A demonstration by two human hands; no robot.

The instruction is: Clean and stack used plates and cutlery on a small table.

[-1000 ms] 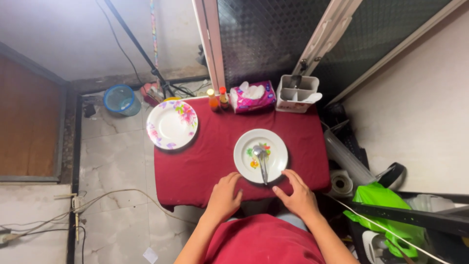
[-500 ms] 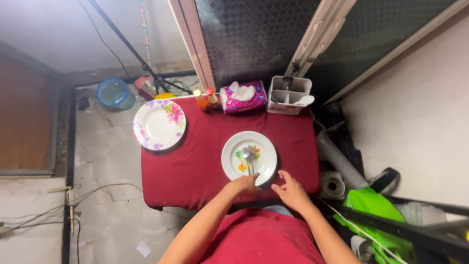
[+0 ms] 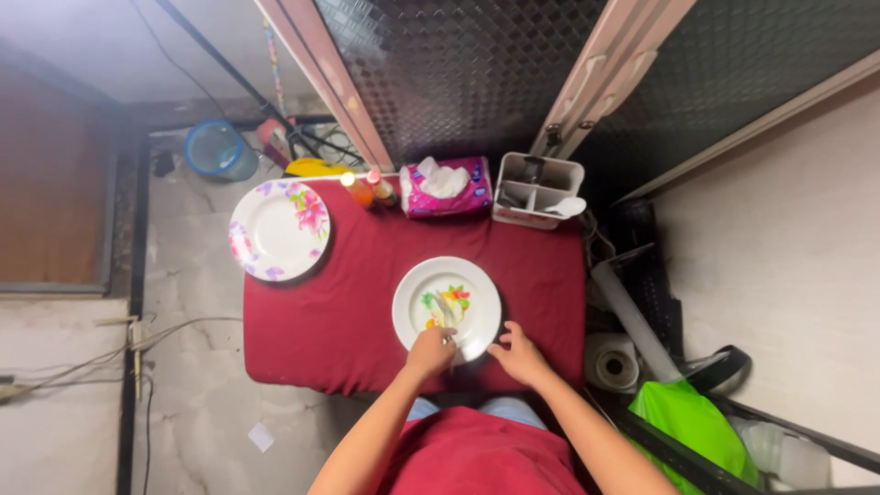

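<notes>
Pink tissue pack (image 3: 446, 186) beside white caddy (image 3: 536, 191)

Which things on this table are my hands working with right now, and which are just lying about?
In hand: left hand, metal spoon, round white plate, right hand.
Lying about: flowered white plate, pink tissue pack, white cutlery holder, two small sauce bottles.

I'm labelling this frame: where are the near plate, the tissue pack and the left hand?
near plate (image 3: 477, 291), head view, bare right rim.
tissue pack (image 3: 463, 194), head view, pink wrapper.
left hand (image 3: 431, 350), head view, back of hand.
</notes>
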